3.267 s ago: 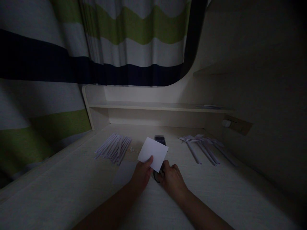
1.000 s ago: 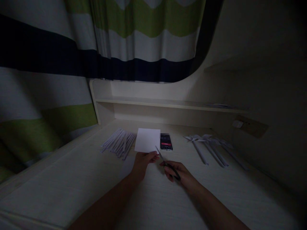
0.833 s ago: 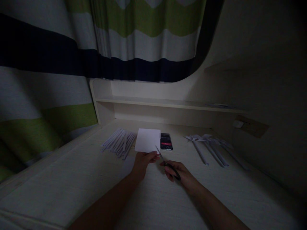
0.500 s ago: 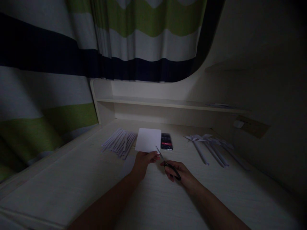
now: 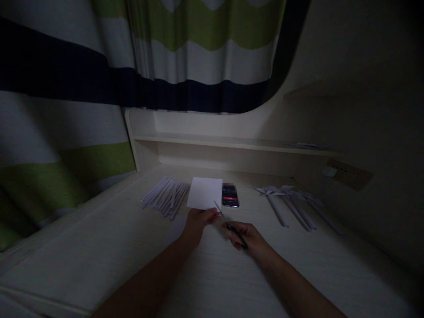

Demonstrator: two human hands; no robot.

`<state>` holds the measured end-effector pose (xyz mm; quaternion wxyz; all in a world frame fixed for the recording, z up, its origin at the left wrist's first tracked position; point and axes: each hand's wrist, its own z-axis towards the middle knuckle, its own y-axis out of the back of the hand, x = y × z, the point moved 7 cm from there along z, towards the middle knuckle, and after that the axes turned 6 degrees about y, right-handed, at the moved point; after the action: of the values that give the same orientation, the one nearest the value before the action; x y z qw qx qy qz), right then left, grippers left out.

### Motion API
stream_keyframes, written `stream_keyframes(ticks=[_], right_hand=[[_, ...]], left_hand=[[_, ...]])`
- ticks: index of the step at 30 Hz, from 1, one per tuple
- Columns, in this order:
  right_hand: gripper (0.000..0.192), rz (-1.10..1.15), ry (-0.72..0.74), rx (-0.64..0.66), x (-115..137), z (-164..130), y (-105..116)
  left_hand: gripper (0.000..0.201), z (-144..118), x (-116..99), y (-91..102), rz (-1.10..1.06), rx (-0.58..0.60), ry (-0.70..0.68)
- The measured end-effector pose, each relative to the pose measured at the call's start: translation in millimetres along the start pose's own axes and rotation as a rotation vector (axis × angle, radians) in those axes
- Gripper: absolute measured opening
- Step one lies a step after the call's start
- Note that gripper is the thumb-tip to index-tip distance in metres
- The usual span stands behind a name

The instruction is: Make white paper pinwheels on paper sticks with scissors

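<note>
White paper [image 5: 204, 193] is pinched at its near edge by the left hand [image 5: 198, 219]; the right hand [image 5: 247, 236] grips scissors [image 5: 227, 222], blades at its 5 o'clock corner, cutting.

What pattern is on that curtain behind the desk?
The curtain has wavy horizontal bands of white, green and dark navy, seen best in the head view.

Both forearms stretched forward, left hand [image 5: 198, 221] pinched closed, right hand [image 5: 247, 238] curled in a grip beside it.
</note>
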<state>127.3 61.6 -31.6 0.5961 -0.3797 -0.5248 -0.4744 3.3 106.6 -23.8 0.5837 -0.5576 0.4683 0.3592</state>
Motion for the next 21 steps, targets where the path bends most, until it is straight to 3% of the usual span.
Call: stream_keyframes(ticks=[21], right_hand=[[0.037,-0.033,0.022,0.003,-5.8,1.1,4.2]], left_hand=[[0.021,-3.5,-0.6,-3.0,0.012,0.050,0.033]])
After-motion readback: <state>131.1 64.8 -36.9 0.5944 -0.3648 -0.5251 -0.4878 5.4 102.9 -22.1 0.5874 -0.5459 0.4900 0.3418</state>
